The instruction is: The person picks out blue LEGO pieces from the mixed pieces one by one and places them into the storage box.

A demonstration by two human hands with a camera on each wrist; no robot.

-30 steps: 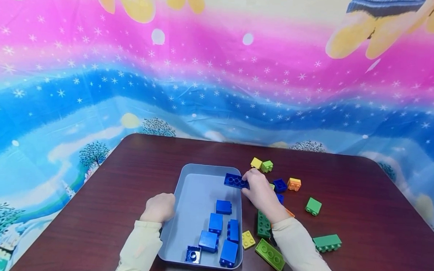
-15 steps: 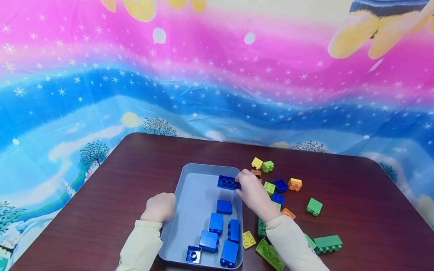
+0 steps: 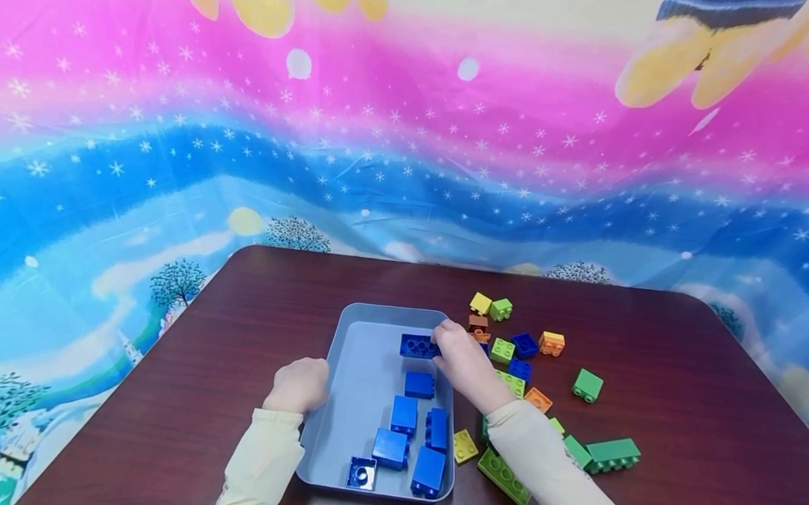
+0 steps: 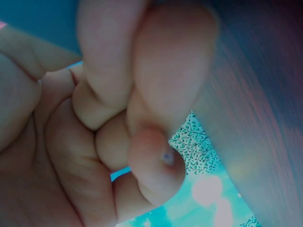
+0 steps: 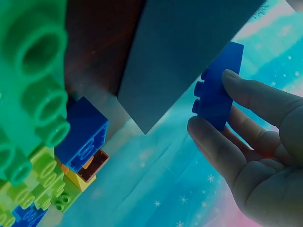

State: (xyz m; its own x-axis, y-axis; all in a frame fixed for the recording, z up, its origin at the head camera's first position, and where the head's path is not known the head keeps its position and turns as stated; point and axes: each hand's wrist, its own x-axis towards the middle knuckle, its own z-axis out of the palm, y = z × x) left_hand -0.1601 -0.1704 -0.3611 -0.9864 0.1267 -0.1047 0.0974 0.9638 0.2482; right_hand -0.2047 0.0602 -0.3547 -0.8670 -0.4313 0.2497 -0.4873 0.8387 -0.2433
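My right hand pinches a long blue building brick by its right end, over the far right part of a grey-blue tray. Thumb and fingers lie on opposite sides of this blue brick in the right wrist view, and its studs face away from the palm. At the tray's left rim, my left hand grips the edge with curled fingers. Several other blue bricks lie in the tray's right and near parts, one hollow side up.
Right of the tray, loose bricks lie on the dark red-brown table: a green long brick, a lime plate, a yellow piece, an orange brick and several more. A printed cloth hangs behind the table.
My right hand has carried the long blue brick left from the tray's right rim to inside its outline, slightly nearer me. The left hand stays at the rim.
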